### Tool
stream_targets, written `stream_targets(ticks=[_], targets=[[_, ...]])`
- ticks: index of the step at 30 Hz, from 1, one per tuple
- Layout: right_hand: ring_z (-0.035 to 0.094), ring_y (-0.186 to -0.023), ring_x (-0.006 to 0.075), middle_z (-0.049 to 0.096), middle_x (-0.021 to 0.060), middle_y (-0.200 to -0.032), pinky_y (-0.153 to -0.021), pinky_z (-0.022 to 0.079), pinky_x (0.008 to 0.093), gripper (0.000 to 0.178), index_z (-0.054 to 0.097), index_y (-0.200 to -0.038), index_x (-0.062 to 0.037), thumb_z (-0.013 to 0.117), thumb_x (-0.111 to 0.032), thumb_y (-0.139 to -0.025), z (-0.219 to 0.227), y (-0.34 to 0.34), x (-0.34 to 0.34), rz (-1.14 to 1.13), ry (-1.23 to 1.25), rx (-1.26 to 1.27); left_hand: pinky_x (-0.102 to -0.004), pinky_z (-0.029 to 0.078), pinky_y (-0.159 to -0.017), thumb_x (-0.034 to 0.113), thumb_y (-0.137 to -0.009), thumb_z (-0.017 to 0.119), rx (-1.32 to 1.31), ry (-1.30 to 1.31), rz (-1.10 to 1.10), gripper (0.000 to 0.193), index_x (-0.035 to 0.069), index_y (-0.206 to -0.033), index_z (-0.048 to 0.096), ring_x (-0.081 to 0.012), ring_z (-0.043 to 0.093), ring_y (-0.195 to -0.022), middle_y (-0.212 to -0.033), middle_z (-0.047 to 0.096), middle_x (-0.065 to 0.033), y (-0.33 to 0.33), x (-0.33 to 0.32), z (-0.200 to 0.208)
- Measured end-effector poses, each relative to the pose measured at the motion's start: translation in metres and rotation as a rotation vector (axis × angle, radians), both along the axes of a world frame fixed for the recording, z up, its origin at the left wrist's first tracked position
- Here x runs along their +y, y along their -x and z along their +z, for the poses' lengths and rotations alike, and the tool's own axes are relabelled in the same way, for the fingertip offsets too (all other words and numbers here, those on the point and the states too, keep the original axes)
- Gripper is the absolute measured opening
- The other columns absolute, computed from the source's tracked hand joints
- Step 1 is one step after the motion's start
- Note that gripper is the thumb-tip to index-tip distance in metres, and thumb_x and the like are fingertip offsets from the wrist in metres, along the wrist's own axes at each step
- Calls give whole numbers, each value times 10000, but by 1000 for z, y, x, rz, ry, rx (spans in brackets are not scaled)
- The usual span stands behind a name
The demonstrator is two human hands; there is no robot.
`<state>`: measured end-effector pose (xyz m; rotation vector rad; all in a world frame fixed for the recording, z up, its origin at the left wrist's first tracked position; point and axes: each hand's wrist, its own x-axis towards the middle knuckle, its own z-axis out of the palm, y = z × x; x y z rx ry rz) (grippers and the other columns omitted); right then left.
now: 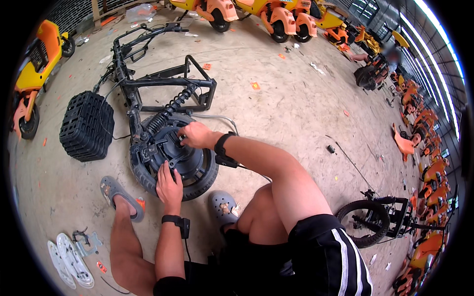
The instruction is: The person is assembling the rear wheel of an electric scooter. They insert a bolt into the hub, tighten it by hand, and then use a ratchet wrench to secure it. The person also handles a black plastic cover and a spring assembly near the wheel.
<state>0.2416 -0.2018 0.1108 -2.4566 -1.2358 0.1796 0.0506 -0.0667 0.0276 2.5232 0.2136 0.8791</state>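
Observation:
A scooter's rear wheel (203, 180), with a black tyre and a dark hub, lies on its side before me, joined to a stripped black frame (132, 93). A coil shock absorber (170, 108) runs from the frame to the hub. My left hand (169, 187) rests on the wheel's near side, fingers stretched out beside a small dark arm (173, 163) on the hub. Above the hub's middle, my right hand (196, 135) has its fingers closed in a pinch. Whatever it grips at the hub is too hidden to name.
A black plastic basket (88, 127) lies left of the frame. White plates (74, 259) are on the floor at lower left. At right lies another stripped frame with a wheel (363, 224). Orange and yellow scooters (281, 22) stand behind; another person (382, 66) sits far right.

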Motion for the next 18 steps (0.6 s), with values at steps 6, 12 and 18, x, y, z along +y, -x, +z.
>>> stream_targets(ticks=[6, 12, 18], targets=[[691, -878, 403, 716, 214, -862, -794, 539, 480, 325, 699, -1094, -61, 747, -255, -837, 0, -7, -1, 103, -15, 38, -440, 531, -943, 159, -951, 621, 1, -50, 16, 396, -23, -1297, 557, -363, 622, -1150, -1220, 643, -217, 0, 5, -1], [670, -785, 431, 677, 226, -758, -718, 524, 503, 341, 684, -1088, -76, 706, -351, -887, -10, -8, -5, 65, -55, -16, -428, 544, -919, 162, -942, 632, -11, -56, 15, 405, -14, -1299, 557, -350, 628, -1145, -1215, 646, -209, 0, 5, -2], [675, -835, 415, 694, 214, -819, -744, 522, 491, 294, 695, -1092, -118, 702, -332, -892, -13, -11, -10, 112, -125, 48, -444, 533, -924, 148, -934, 631, -8, -19, 7, 409, -17, -1302, 561, -367, 626, -1136, -1220, 646, -212, -1, 1, -1]])
